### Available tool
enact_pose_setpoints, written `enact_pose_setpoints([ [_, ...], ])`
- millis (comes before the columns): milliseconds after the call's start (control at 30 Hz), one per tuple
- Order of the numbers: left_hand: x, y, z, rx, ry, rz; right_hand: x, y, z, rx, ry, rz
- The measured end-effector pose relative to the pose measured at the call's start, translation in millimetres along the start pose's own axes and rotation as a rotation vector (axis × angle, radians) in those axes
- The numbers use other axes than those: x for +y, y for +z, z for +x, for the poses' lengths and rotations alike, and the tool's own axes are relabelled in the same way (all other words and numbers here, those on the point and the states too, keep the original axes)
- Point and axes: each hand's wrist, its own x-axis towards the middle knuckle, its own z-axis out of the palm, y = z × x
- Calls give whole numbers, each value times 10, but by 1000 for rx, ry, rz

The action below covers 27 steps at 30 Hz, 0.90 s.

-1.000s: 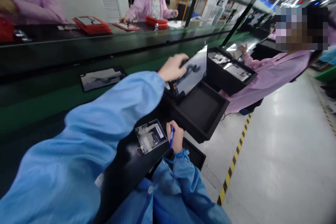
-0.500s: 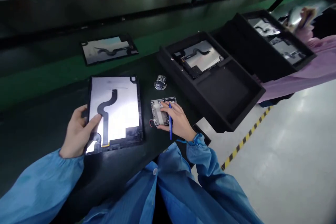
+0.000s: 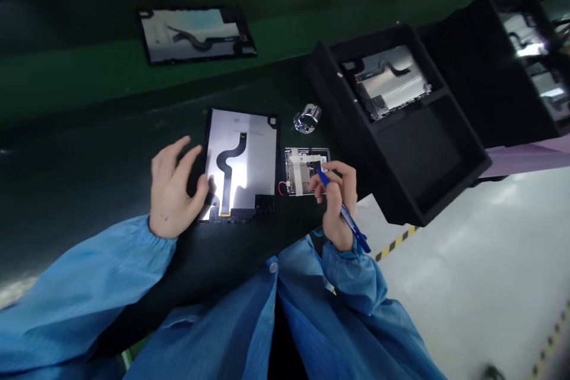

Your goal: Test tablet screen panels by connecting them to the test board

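A tablet panel [image 3: 243, 163] with a silver back and a black flex cable lies flat on the dark bench in front of me. My left hand [image 3: 174, 193] rests at its left edge, fingers spread, the thumb touching the panel's lower left corner. My right hand [image 3: 337, 199] is closed round a blue pen [image 3: 345, 217], with the pen tip over a small circuit board [image 3: 303, 169] that lies just right of the panel. A small shiny metal cylinder [image 3: 307, 117] stands behind the board.
A black foam tray [image 3: 449, 184] to the right holds another panel [image 3: 387, 80] in its far compartment. A second black tray [image 3: 512, 89] lies beyond it. One more panel [image 3: 196, 34] sits on the green conveyor belt [image 3: 66, 80]. The bench edge drops to a pale floor at right.
My left hand took a panel from the black tray, carried it left and laid it flat, then opened at its edge. My right hand lifted the pen tip onto the circuit board. View tilted down.
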Motion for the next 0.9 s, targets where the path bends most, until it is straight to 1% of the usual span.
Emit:
enact_pose_setpoints([
  [100,-43,67,6,-153,180,-12,-112,308,-21,-123,90,43],
  [167,-39,130,-20,-229,230,24,-141,528,-55,-217,160,58],
  [200,-24,153,-42,-248,231,45,-139,627,-78,-249,187,57],
  [267,24,176,-94,-239,196,65,-109,788,-126,-293,220,27],
  [333,75,174,-140,-220,160,59,-67,884,-167,-300,209,-51],
  [467,112,159,-174,-216,147,31,-24,928,-213,-276,52,-245],
  [567,96,161,-168,-211,148,19,-25,922,-220,-284,-37,-328],
  [767,86,161,-161,-216,139,6,-22,966,-220,-316,-56,-403],
  [900,86,164,-162,-215,145,10,5,981,-260,-320,-57,-394],
])
